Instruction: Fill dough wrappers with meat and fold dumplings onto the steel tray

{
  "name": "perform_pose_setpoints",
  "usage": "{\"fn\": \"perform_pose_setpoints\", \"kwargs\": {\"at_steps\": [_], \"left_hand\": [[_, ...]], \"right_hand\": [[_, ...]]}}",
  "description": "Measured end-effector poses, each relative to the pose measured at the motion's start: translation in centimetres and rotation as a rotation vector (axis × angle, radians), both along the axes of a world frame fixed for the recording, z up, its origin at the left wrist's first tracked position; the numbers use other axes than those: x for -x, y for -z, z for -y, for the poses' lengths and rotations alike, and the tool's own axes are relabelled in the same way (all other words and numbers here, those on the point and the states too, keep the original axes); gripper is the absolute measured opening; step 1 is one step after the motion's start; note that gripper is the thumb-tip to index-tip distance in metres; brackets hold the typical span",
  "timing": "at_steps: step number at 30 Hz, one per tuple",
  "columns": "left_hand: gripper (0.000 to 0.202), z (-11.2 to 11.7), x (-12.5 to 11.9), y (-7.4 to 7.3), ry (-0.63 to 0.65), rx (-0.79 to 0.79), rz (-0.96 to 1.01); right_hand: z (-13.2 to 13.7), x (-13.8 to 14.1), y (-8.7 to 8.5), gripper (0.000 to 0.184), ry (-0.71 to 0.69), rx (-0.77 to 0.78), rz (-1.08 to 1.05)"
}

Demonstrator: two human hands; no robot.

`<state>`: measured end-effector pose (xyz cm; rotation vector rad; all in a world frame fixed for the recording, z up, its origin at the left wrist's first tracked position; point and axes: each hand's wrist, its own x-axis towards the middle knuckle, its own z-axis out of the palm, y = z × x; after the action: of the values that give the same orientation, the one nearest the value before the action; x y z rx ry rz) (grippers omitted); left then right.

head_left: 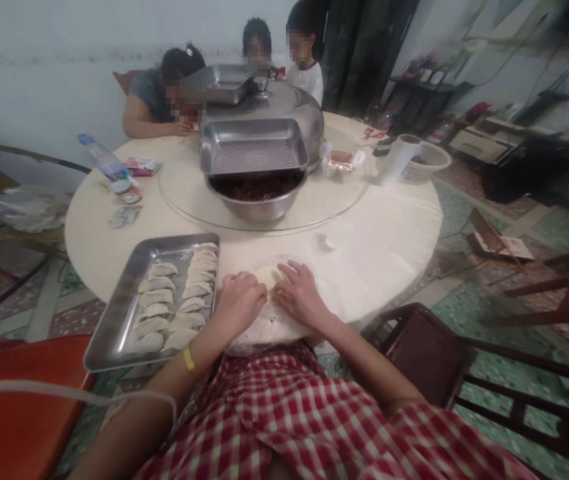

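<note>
A pale round piece of dough (267, 275) lies on the floured near edge of the round table (379, 247). My left hand (238, 301) is curled, its fingers bent down against the dough's left side. My right hand (298, 293) rests flatter, fingers together, touching the dough's right edge. Just left of my left hand stands a steel tray (114, 327) holding two rows of folded dumplings (177, 303).
A steel bowl of dark filling (257, 187) with an empty tray across it sits on the turntable, a domed lid behind. A water bottle (107, 163) and white basket (427, 163) flank it. Three people sit at the far side. A dark wooden chair (429, 347) stands to my right.
</note>
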<state>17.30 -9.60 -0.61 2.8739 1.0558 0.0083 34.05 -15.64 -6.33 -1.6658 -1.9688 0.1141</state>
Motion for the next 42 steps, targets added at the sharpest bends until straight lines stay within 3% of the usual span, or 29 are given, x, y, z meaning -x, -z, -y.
{"fn": "perform_pose_setpoints", "kwargs": {"at_steps": [8, 19, 27, 35, 42], "left_hand": [[0.025, -1.0, -0.1, -0.3, -0.002, 0.074, -0.037], [0.022, -1.0, -0.3, 0.0, 0.082, 0.075, -0.045], [0.026, -1.5, -0.5, -0.3, 0.030, 0.077, -0.008], [0.027, -2.5, -0.4, -0.3, -0.044, 0.091, 0.032], [0.030, -2.7, 0.2, -0.7, -0.092, 0.088, 0.065]], "right_hand": [[0.4, -1.2, -0.2, 0.015, 0.019, 0.061, -0.016], [0.7, -0.8, 0.0, 0.016, -0.015, 0.056, -0.033], [0.6, -0.7, -0.1, 0.020, -0.013, 0.072, -0.062], [-1.0, 0.4, -0.7, 0.018, -0.038, 0.113, -0.060], [-3.7, -0.2, -2.4, 0.016, -0.020, 0.083, -0.105]]}}
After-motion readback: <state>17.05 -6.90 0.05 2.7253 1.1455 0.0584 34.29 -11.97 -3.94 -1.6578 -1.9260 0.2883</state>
